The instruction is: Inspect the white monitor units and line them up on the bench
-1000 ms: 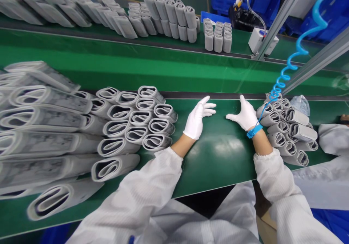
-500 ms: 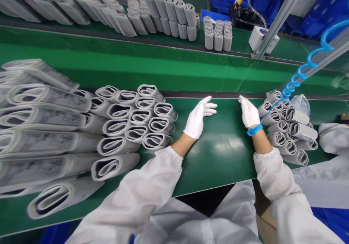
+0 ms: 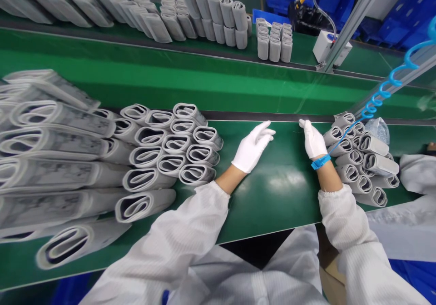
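Note:
In a white glove, my left hand [image 3: 253, 147] is over the green tabletop [image 3: 272, 196] with its fingers stretched out and nothing in it. Just to its left lies a stack of rolled grey-white fabric pieces [image 3: 177, 144], their open ends facing me. My right hand [image 3: 313, 140], also gloved, is held edge-on with straight fingers and holds nothing. A blue wrist strap [image 3: 320, 161] with a thin cord circles that wrist. Beside it on the right sits a smaller pile of rolled pieces [image 3: 361, 159].
Larger rolled pieces [image 3: 61, 173] are heaped at the left. Several more rolls [image 3: 214, 14] stand on a back ledge behind the green panel [image 3: 238, 82]. A coiled blue cord [image 3: 378, 97] hangs by a metal post [image 3: 350, 27]. Another person's sleeve [image 3: 415, 173] shows at the right edge.
My left hand has shifted slightly right and its fingers have come closer together. My right hand stays nearly in place. The whole view has moved a little.

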A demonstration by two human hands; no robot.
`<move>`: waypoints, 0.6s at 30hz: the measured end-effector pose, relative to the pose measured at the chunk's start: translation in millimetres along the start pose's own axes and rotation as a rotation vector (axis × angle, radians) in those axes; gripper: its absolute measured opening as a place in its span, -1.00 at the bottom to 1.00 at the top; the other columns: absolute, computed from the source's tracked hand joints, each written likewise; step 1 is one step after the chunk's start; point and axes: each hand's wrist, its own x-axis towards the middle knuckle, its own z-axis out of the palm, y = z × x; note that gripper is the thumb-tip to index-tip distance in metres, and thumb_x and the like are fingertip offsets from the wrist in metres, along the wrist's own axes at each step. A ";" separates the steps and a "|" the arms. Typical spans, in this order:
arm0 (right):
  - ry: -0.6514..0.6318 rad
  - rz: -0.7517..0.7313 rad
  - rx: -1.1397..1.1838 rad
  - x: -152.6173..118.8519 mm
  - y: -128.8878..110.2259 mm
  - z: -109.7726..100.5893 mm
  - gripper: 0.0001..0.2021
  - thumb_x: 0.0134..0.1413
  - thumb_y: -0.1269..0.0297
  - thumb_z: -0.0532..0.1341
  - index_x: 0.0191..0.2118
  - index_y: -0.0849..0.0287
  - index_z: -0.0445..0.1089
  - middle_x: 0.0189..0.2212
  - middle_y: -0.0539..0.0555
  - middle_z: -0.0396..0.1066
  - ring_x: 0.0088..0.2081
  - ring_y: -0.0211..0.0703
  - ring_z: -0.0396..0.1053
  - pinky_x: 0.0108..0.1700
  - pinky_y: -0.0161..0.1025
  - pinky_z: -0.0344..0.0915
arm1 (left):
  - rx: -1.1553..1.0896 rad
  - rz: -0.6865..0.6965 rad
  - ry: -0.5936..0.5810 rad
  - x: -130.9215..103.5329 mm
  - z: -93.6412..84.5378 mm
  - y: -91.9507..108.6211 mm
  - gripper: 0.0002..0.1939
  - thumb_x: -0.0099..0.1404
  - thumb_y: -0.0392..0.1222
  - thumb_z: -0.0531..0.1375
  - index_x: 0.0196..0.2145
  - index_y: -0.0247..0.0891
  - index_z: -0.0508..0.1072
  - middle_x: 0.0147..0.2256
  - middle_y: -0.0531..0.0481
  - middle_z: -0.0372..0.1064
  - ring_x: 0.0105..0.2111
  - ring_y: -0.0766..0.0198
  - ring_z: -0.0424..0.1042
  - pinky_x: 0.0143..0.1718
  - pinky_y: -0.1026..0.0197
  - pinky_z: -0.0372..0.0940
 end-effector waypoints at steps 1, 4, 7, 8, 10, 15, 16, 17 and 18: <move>-0.003 0.012 0.004 0.3 0.1 -0.5 -0.17 0.53 -0.41 -0.16 0.23 0.11 0.61 0.22 0.18 0.60 0.36 0.11 0.46 0.55 0.15 0.20 | 0.050 0.024 -0.017 -0.3 0.1 1.2 -0.33 0.51 0.21 0.26 0.41 -0.16 0.43 0.17 -0.23 0.58 0.08 0.02 0.62 0.17 -0.04 0.47; -0.002 0.016 0.015 0.7 0.8 -1.2 -0.15 0.51 -0.44 -0.16 0.20 0.12 0.62 0.21 0.19 0.60 0.34 0.12 0.48 0.56 0.15 0.21 | 0.257 0.133 -0.080 0.6 2.4 4.9 -0.45 0.44 0.09 0.35 0.32 -0.08 0.55 0.27 -0.17 0.50 0.25 -0.06 0.51 0.30 -0.10 0.41; -0.007 -0.007 0.021 -0.6 -0.7 -1.7 -0.14 0.48 -0.47 -0.13 0.19 0.13 0.63 0.22 0.21 0.59 0.32 0.14 0.50 0.56 0.14 0.21 | 0.386 0.209 -0.096 9.4 13.2 4.5 -0.52 0.42 0.00 0.40 0.25 -0.05 0.62 0.28 -0.13 0.51 0.31 -0.08 0.46 0.42 -0.13 0.30; -0.013 -0.008 0.023 -1.1 -1.9 -2.0 -0.13 0.47 -0.48 -0.12 0.19 0.13 0.63 0.22 0.21 0.59 0.33 0.15 0.49 0.56 0.14 0.20 | 0.397 0.219 -0.088 15.1 19.7 3.1 -0.54 0.41 -0.04 0.41 0.24 -0.07 0.63 0.25 -0.13 0.53 0.29 -0.08 0.48 0.42 -0.12 0.30; -0.025 0.011 0.035 -1.2 -4.3 -2.9 -0.10 0.46 -0.50 -0.14 0.20 0.15 0.63 0.24 0.22 0.58 0.35 0.17 0.46 0.56 0.15 0.19 | 0.409 0.223 -0.068 30.8 36.4 -1.2 -0.54 0.40 -0.12 0.43 0.23 -0.12 0.63 0.17 -0.15 0.59 0.20 -0.05 0.54 0.35 -0.07 0.36; -0.087 0.075 0.097 4.2 -1.8 -4.9 -0.12 0.53 -0.43 -0.20 0.26 0.13 0.60 0.26 0.21 0.56 0.38 0.15 0.41 0.52 0.14 0.20 | 0.489 0.250 -0.044 73.9 78.7 -9.0 -0.54 0.35 -0.21 0.48 0.19 -0.14 0.65 -0.05 -0.06 0.65 0.01 0.06 0.56 0.16 0.03 0.41; -0.091 0.074 0.097 5.1 0.5 -5.1 -0.17 0.55 -0.40 -0.18 0.26 0.09 0.59 0.25 0.18 0.57 0.37 0.12 0.43 0.50 0.11 0.23 | 0.493 0.273 -0.047 79.0 84.0 -9.3 -0.58 0.36 -0.20 0.47 0.16 -0.13 0.67 -0.08 -0.04 0.65 -0.01 0.08 0.56 0.14 0.05 0.40; -0.087 0.071 0.090 5.5 3.1 -5.2 -0.24 0.57 -0.36 -0.14 0.25 0.07 0.60 0.24 0.17 0.58 0.34 0.11 0.45 0.47 0.09 0.27 | 0.489 0.296 -0.048 82.3 87.9 -9.4 -0.64 0.38 -0.20 0.46 0.12 -0.12 0.69 -0.11 -0.03 0.65 -0.05 0.10 0.56 0.11 0.07 0.40; -0.078 0.069 0.080 5.3 5.6 -5.1 -0.32 0.59 -0.32 -0.06 0.24 0.06 0.59 0.23 0.17 0.58 0.31 0.10 0.48 0.44 0.10 0.31 | 0.482 0.315 -0.045 84.1 90.4 -9.4 -0.71 0.40 -0.19 0.45 0.07 -0.12 0.71 -0.15 -0.02 0.65 -0.08 0.12 0.56 0.08 0.09 0.39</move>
